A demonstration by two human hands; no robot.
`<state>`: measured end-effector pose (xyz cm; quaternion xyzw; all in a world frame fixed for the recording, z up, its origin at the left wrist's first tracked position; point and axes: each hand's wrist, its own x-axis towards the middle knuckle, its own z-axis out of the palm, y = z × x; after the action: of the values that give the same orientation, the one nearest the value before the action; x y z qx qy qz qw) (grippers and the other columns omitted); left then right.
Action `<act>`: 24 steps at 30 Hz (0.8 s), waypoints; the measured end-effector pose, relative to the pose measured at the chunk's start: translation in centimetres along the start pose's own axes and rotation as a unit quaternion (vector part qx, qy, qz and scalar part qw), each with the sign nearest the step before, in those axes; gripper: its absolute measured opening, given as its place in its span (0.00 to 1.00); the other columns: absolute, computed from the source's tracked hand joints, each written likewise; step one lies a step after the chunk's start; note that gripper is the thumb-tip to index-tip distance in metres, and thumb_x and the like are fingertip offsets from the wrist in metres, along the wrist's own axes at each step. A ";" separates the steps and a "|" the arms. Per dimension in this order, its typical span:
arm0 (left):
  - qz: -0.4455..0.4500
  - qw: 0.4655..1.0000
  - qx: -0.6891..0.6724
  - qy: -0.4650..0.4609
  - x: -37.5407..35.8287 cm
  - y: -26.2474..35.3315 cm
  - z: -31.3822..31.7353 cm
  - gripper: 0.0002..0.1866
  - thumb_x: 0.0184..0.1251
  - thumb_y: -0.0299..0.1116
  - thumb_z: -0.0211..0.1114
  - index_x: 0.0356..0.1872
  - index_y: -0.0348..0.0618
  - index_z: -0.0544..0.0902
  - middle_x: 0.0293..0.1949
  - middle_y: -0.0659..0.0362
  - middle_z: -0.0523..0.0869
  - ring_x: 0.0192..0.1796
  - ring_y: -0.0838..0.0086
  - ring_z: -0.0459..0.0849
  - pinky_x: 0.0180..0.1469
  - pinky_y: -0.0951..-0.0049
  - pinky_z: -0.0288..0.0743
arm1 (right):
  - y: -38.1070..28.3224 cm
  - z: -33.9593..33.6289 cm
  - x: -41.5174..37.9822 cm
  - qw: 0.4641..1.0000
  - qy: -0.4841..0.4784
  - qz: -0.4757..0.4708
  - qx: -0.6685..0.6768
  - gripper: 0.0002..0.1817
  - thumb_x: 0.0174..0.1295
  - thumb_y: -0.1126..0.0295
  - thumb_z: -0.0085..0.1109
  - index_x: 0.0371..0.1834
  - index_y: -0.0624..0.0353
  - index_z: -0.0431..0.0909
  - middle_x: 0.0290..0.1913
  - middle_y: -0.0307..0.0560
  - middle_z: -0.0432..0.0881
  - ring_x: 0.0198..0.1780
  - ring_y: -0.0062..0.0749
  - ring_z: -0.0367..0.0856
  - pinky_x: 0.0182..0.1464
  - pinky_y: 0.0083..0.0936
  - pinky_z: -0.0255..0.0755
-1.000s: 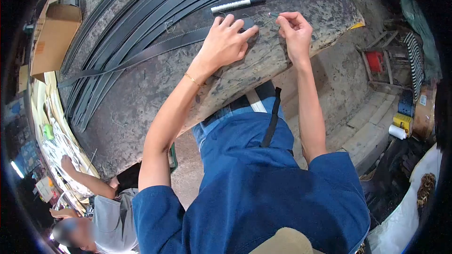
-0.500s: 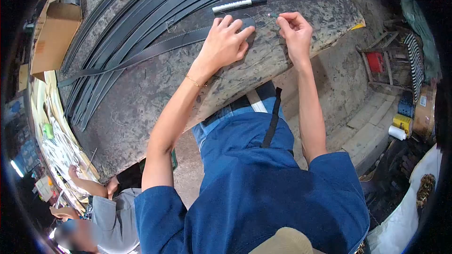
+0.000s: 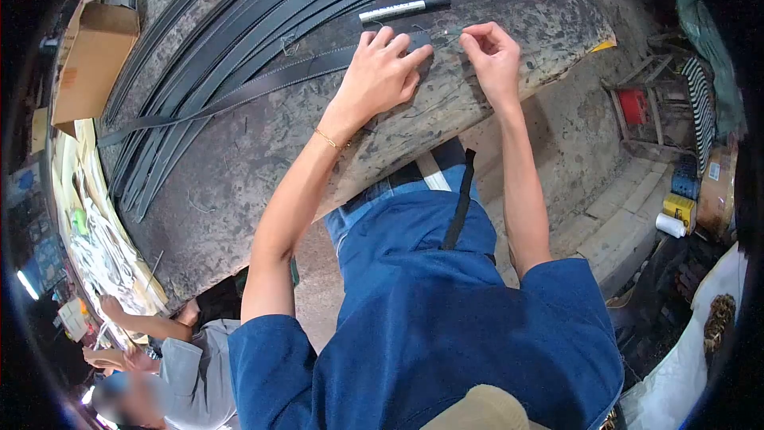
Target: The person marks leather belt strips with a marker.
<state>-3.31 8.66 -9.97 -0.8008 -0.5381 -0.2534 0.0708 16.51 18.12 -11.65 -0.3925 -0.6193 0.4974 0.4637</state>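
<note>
My left hand (image 3: 383, 72) presses down on the end of a black stitched strap (image 3: 298, 68), its fingers curled over it. The fingertips hide part of the strap's end. To the right, my right hand (image 3: 495, 60) pinches a thin, dark-green object (image 3: 455, 33) between thumb and finger. Its pale tip points at the strap end, where a bit of thread shows; its exact kind is too small to make out. Just beyond my left hand lies a black-and-white marker pen (image 3: 394, 11).
Several more black straps (image 3: 231, 24) fan across the worn worktable (image 3: 215, 223). A cardboard box (image 3: 97, 64) stands at the left. At lower left, a person in a grey shirt (image 3: 195, 382) works by pale strips (image 3: 111, 231). A wooden stool (image 3: 649, 103) is at right.
My right hand has moved slightly left, bringing the thin object to the strap's end. My left hand has barely moved. The other person's arms have shifted.
</note>
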 end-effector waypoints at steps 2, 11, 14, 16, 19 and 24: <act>0.003 1.000 -0.005 0.007 0.0 -0.1 -0.1 0.22 0.54 0.30 0.66 0.53 0.50 0.85 0.36 0.57 0.77 0.43 0.61 0.75 0.47 0.61 0.69 | -0.1 0.4 -0.1 0.999 -0.018 -0.021 -0.037 0.04 0.64 0.75 0.66 0.38 0.64 0.84 0.29 0.32 0.82 0.31 0.13 0.77 0.35 0.16 0.72; -0.159 0.982 -0.081 0.068 -0.6 1.1 -0.6 0.09 0.63 0.29 0.68 0.34 0.35 0.78 0.41 0.50 0.78 0.42 0.53 0.84 0.43 0.58 0.80 | -2.0 0.9 -0.7 0.985 -0.060 -0.005 -0.163 0.06 0.59 0.73 0.68 0.36 0.64 0.85 0.26 0.37 0.85 0.27 0.13 0.76 0.33 0.18 0.72; -0.106 0.989 -0.066 0.083 -0.7 0.7 -0.2 0.09 0.63 0.30 0.69 0.33 0.35 0.79 0.40 0.50 0.79 0.41 0.55 0.83 0.42 0.60 0.80 | -2.0 1.0 -0.6 0.983 -0.064 -0.002 -0.171 0.06 0.58 0.73 0.68 0.36 0.64 0.86 0.26 0.36 0.84 0.27 0.14 0.75 0.32 0.19 0.72; -0.122 0.989 -0.066 0.057 -0.8 0.8 -0.3 0.09 0.62 0.31 0.70 0.32 0.37 0.80 0.40 0.52 0.80 0.42 0.56 0.84 0.47 0.60 0.81 | -1.9 1.0 -0.6 0.982 -0.067 -0.007 -0.177 0.06 0.58 0.73 0.68 0.37 0.64 0.85 0.25 0.37 0.84 0.26 0.15 0.74 0.32 0.19 0.71; -0.068 0.994 -0.039 0.081 -1.0 0.3 -0.3 0.09 0.62 0.33 0.71 0.32 0.38 0.82 0.42 0.54 0.82 0.44 0.57 0.84 0.59 0.56 0.78 | -1.5 0.8 -0.6 0.985 -0.064 -0.011 -0.161 0.06 0.58 0.73 0.68 0.37 0.63 0.86 0.25 0.37 0.83 0.26 0.15 0.73 0.31 0.19 0.71; -0.103 0.992 -0.044 0.055 -2.2 1.3 -1.5 0.11 0.60 0.37 0.72 0.37 0.41 0.85 0.48 0.55 0.84 0.53 0.58 0.84 0.73 0.45 0.63 | -1.5 0.9 -0.6 0.984 -0.059 -0.015 -0.168 0.06 0.58 0.73 0.68 0.36 0.63 0.86 0.24 0.37 0.83 0.26 0.15 0.74 0.31 0.19 0.71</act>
<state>-3.25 5.71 -9.59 -0.7284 -0.6013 -0.3262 0.0384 15.77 17.05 -10.38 -0.4252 -0.7264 0.4013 0.3613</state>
